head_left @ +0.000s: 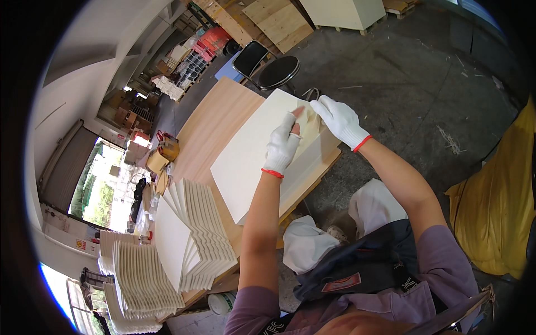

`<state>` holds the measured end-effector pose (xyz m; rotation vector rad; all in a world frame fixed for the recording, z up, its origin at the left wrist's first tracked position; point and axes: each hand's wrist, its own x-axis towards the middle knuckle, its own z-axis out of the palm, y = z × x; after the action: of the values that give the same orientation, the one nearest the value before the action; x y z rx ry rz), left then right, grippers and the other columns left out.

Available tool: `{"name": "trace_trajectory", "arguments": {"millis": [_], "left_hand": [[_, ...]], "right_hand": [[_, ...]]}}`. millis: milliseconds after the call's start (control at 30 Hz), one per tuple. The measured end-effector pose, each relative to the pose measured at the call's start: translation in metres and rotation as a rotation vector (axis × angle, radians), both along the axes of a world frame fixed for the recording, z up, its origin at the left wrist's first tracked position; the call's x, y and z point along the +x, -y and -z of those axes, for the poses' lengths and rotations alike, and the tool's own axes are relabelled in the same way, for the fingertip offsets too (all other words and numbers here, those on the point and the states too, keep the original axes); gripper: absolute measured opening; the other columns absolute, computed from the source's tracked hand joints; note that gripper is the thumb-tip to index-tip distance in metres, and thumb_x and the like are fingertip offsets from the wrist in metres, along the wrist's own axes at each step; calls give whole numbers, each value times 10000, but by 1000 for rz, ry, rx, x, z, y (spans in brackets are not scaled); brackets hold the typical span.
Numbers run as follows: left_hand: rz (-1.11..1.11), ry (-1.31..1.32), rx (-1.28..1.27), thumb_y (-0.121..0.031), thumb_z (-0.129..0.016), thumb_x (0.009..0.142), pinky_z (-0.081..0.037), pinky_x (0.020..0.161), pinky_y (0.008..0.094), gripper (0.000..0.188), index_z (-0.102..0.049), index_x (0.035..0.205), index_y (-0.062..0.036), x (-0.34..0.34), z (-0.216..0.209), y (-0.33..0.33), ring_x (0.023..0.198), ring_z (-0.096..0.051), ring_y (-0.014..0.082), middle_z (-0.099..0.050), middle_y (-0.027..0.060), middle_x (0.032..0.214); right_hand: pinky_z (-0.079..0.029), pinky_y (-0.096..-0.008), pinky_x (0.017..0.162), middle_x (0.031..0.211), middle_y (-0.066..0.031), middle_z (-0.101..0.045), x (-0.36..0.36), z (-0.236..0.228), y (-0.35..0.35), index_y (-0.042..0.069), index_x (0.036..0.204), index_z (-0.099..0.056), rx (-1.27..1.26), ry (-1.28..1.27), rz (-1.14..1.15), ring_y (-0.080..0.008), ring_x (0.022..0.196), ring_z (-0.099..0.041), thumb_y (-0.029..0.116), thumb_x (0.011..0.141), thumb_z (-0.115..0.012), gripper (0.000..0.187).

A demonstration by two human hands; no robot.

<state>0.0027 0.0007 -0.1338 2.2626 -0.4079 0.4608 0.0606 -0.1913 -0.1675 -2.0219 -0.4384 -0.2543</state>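
Note:
A large cream-white sheet (pixel 254 151) lies on the wood-topped table, with a bent-down side along its near right edge. My left hand (pixel 282 145), in a white glove with bare thumb and forefinger tips, rests over the sheet's far part, those two fingers apart. At the far right corner, my right hand (pixel 339 120) wears a white glove with a red cuff. Its fingers are closed together at the sheet's edge; what they grip is hidden. Between the hands is a yellowish, shiny patch (pixel 310 124) whose kind I cannot make out.
Stacks of folded cream sheets (pixel 204 234) stand at the table's left end, with more sheets (pixel 139 273) beside them. A black chair (pixel 251 58) and a round black stool (pixel 279 71) stand beyond the table (pixel 215 114). Yellow cloth (pixel 494 206) hangs at the right.

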Motion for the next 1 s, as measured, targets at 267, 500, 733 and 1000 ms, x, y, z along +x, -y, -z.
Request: {"name": "trace_trajectory", "arguments": {"millis": [267,500,733,1000], "left_hand": [[-80,-267,127,-172,-798,901,-538,745,338,413,-680,1293,-118,-6,-11,5,748,-642,191,-680,83,868],[-71,-304,32,-163,-790,908,-535,752,327,429,-670,1318,-119,-8,-14,5,761,-642,162,-688,78,901],[-78,-160,56,-188,-689,978,-540,809,355,347,-674,1322,-140,-7,-7,3,840,-691,238,-713,146,940],[-102,-192,241,-157,-758,931,-498,687,297,342,-680,1260,-103,-12,-17,16,729,-594,117,-613,25,774]], "right_hand": [[-476,-519,762,890,-197,-693,3,8,-5,86,1016,-603,60,20,11,-426,905,-665,591,1077,-381,555],[-476,-512,763,870,-190,-688,1,4,-3,84,998,-595,65,-24,-17,-416,892,-669,597,1077,-372,565],[-472,-504,744,855,-188,-677,-2,5,-2,84,991,-581,44,38,1,-410,869,-666,588,1079,-389,546],[-473,-518,747,877,-198,-681,1,9,-2,92,996,-578,40,27,29,-420,890,-665,569,1080,-402,515]]}}
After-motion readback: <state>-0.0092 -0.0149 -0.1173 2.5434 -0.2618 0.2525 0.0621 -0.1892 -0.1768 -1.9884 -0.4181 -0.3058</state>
